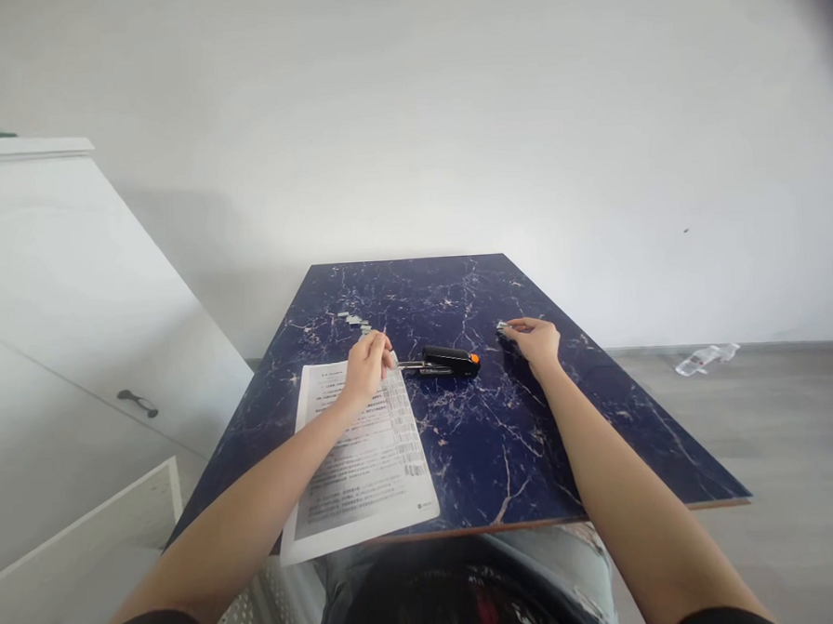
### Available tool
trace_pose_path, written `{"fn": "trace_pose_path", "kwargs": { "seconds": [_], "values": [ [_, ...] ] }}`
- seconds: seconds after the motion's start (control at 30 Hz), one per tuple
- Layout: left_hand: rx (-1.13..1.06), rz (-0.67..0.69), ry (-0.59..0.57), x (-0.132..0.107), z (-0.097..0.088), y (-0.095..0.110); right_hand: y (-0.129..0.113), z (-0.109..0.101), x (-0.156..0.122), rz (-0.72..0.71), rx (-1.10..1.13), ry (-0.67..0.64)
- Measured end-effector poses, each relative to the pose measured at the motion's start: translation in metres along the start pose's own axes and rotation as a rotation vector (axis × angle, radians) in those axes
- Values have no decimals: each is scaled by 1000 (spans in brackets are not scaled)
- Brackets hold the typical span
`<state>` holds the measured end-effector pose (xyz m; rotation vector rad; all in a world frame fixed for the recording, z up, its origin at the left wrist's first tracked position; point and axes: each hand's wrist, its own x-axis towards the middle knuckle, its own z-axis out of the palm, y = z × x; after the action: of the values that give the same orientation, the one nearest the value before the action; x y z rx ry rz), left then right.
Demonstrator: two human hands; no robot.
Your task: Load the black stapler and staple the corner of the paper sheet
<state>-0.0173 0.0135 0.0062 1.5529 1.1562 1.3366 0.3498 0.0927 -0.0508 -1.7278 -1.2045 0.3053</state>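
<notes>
My left hand (369,363) hovers at the upper right of a printed sheet of paper (354,455), with its fingers pinched together. Just beside those fingertips is the metal end of a black stapler (451,360) with an orange tip, lying on its side across the table. What the left fingers hold, if anything, is too small to make out. To the stapler's right, my right hand (535,338) is closed in a pinch on a small, pale strip of staples (502,326) at the tabletop. Several similar staple strips (353,321) lie beyond my left hand.
The dark blue marble-patterned table (465,440) stands against a white wall. A white cabinet (58,275) with a black handle is on the left. Crumpled clear plastic (707,359) lies on the floor at the right. The paper overhangs the near table edge.
</notes>
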Motion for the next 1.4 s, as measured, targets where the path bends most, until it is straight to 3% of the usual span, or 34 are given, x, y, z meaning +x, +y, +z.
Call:
{"fn": "trace_pose_path", "kwargs": {
  "seconds": [0.33, 0.53, 0.6, 0.77, 0.83, 0.93, 1.1, 1.3, 1.4],
  "values": [
    [282, 6, 15, -1, -4, 0, 1, 0, 2, 1, -30, -20],
    [562, 23, -9, -4, -6, 3, -17, -5, -5, -84, 35, 12],
    [613, 5, -38, -4, -6, 3, -30, -6, -12, -143, 140, -124],
    [620, 46, -136, -3, -5, -1, -60, -10, -34, -298, 283, -795],
    [620, 52, -143, -3, -5, -3, -67, -11, -39, -383, 250, -939],
    [557, 53, -131, -2, -6, -6, -70, -11, -44, -439, 211, -1031],
    [425, 50, -191, 0, -3, -11, -72, -11, -47, -381, 182, -1117],
    [305, 39, -373, -4, 6, -14, -73, -9, -50, -336, 160, -1110],
    [233, -20, -390, -8, 9, -12, -72, -8, -50, -338, 164, -1094]
  ]
}}
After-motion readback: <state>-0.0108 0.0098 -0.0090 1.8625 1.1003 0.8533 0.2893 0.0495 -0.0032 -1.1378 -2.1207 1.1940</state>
